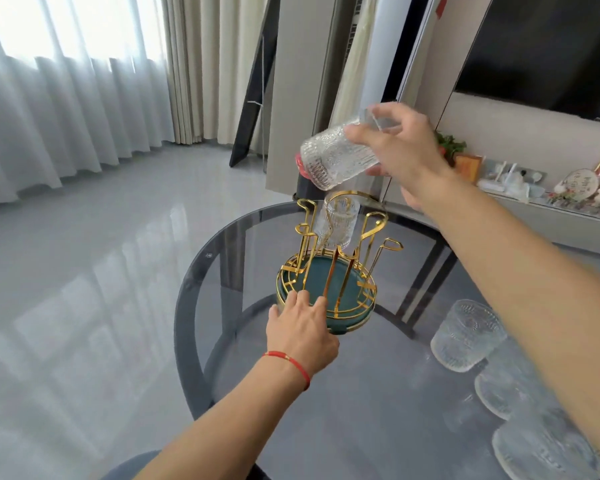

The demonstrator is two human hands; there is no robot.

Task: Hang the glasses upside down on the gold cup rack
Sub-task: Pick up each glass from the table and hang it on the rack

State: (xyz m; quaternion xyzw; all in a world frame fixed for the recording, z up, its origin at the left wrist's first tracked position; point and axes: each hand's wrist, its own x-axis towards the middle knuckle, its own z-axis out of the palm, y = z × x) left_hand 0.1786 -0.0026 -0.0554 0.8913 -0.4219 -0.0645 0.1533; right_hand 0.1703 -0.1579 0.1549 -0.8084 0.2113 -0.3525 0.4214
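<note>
The gold cup rack [340, 237] with a teal round base [326, 292] stands on the round glass table [326, 393]. One ribbed clear glass [336, 221] hangs upside down on a far prong. My right hand [400, 147] holds another ribbed glass [336, 157] by its base, tilted with the mouth down and to the left, above the rack. My left hand [300, 332] rests on the near rim of the teal base, fingers spread. Three more glasses [465, 336] [510, 386] [548, 445] stand on the table at the right, partly behind my right forearm.
Grey tiled floor and sheer curtains [66, 116] lie to the left. A dark TV [548, 50] hangs on the right wall above a low shelf [551, 199] with ornaments. A leaning black frame [253, 98] stands behind the table.
</note>
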